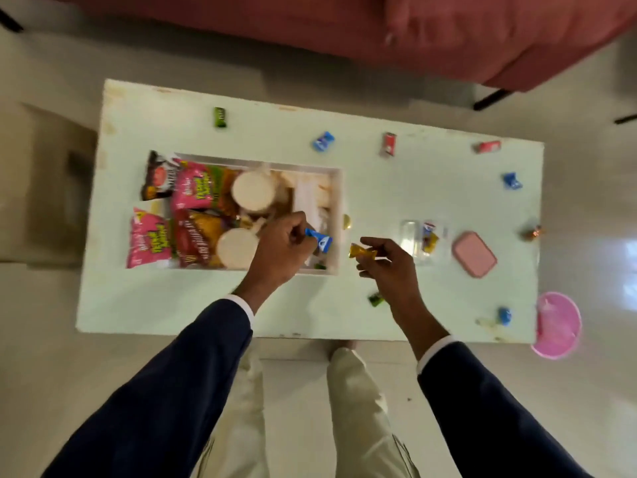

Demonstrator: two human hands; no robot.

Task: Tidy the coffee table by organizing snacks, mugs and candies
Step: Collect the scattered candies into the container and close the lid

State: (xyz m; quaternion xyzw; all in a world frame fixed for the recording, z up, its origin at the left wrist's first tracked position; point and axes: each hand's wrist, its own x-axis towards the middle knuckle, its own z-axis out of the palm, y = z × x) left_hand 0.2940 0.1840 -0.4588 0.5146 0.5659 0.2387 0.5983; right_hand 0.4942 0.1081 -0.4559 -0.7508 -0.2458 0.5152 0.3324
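Observation:
A white tray (pixel 339 201) sits on the pale coffee table (pixel 413 201), filled with snack packets (pixel 196 191) and two white mugs (pixel 253 192). My left hand (pixel 282 250) hovers over the tray's right end, pinching a blue wrapped candy (pixel 320 240). Just right of the tray, my right hand (pixel 389 263) holds a yellow wrapped candy (pixel 360 251). Loose candies lie around the table: green (pixel 219 117), blue (pixel 323 141), red (pixel 388 144), red (pixel 487 146), blue (pixel 512 181), green (pixel 375 299), blue (pixel 504 315).
A clear plastic container (pixel 413 236) with candies inside stands right of my right hand, its pink lid (pixel 474 254) beside it. A pink bin (pixel 556 326) sits on the floor at the table's right corner. A red sofa (pixel 448 36) runs behind the table.

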